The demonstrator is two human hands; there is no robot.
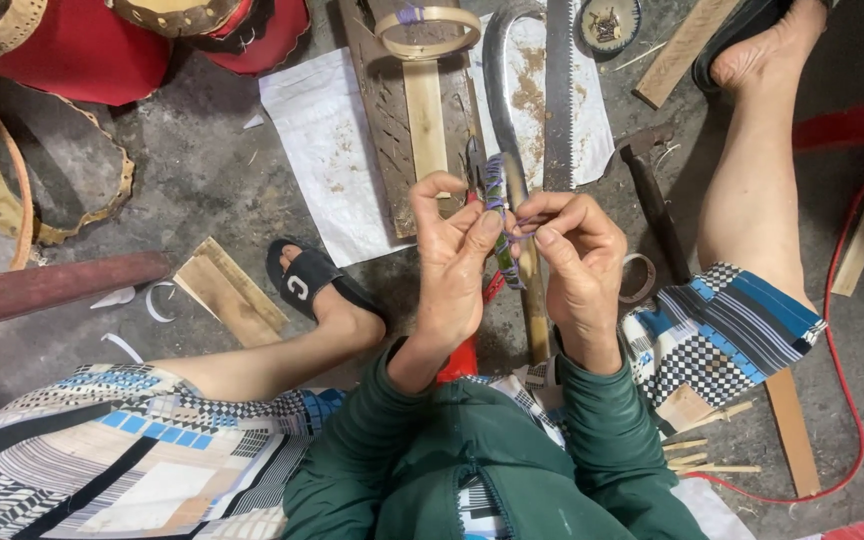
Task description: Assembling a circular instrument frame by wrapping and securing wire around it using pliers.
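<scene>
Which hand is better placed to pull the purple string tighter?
Probably the right hand: its fingertips pinch the purple string end. The left hand grips the wrapped strip, steadying it.

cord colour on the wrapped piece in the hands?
Purple cord, with green showing between turns; head view, between both hands.

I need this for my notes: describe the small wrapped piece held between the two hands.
The wrapped piece is a narrow, slightly curved strip bound in purple and green bands. It stands roughly upright above the floor. The left hand pinches its left side; the right hand pulls a thin purple strand from it. Its core is hidden.
</scene>
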